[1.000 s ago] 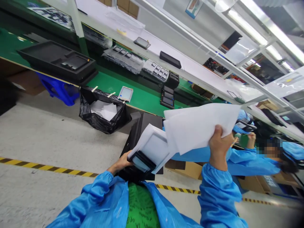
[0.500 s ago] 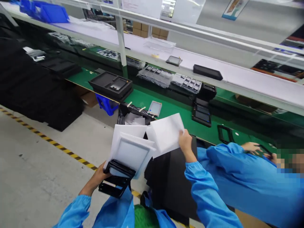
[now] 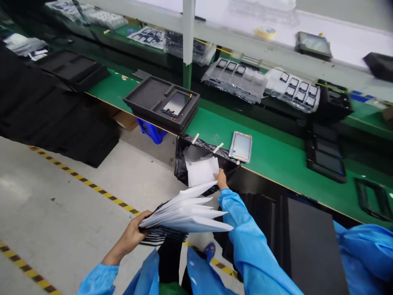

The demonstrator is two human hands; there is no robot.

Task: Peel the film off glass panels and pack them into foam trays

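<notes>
The left hand (image 3: pixel 132 237) clenched fanned white sheets (image 3: pixel 184 214); at its one o'clock, the right hand (image 3: pixel 221 179) showed a released grip beside a white sheet (image 3: pixel 201 171) in a black plastic bag (image 3: pixel 182 168)

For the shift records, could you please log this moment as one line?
left hand: holds white sheets on black frames | right hand: by loose sheet in black bag
</notes>
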